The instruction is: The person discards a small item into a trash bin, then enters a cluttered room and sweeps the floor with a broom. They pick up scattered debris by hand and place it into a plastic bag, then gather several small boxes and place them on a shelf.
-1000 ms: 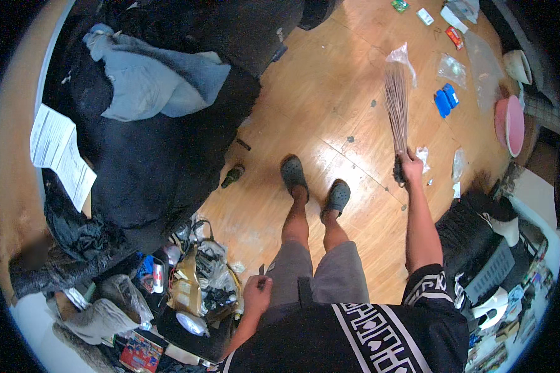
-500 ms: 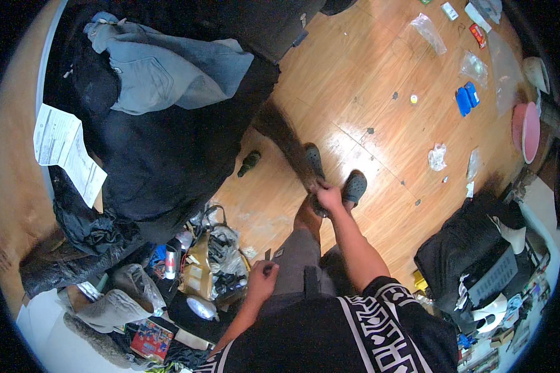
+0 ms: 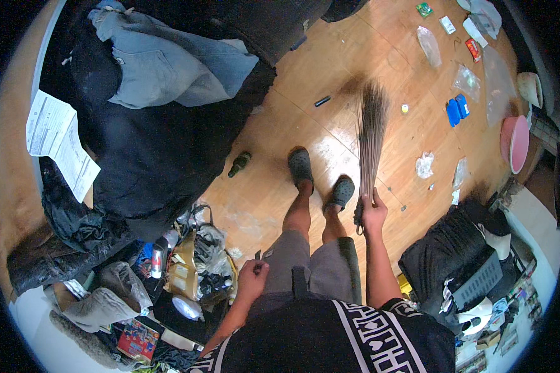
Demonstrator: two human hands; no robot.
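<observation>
A stick broom (image 3: 371, 133) of thin brown bristles is gripped at its bound handle end by my right hand (image 3: 373, 214). Its bristles fan out away from me over the wooden floor (image 3: 330, 68), right of my feet in dark clogs (image 3: 299, 165). A small dark stick-like object (image 3: 322, 101) lies on the floor left of the bristles. My left hand (image 3: 253, 280) is closed beside my left thigh. Something small and dark pokes out of its fingers, too small to name. A dark green bottle-like object (image 3: 239, 163) lies near the black-covered bed.
Jeans (image 3: 168, 68) and a paper sheet (image 3: 62, 143) lie on the black cover (image 3: 162, 155). Plastic wrappers (image 3: 425, 165), a blue case (image 3: 457, 110) and a pink basin (image 3: 515, 144) are at right. Bags and clutter (image 3: 193, 261) crowd the near left; a black bag (image 3: 442, 242) sits near right.
My right hand has swung the broom from beside the bed to the right, past my feet. The small dark stick-like object now shows on the floor. My left hand stays closed by my thigh.
</observation>
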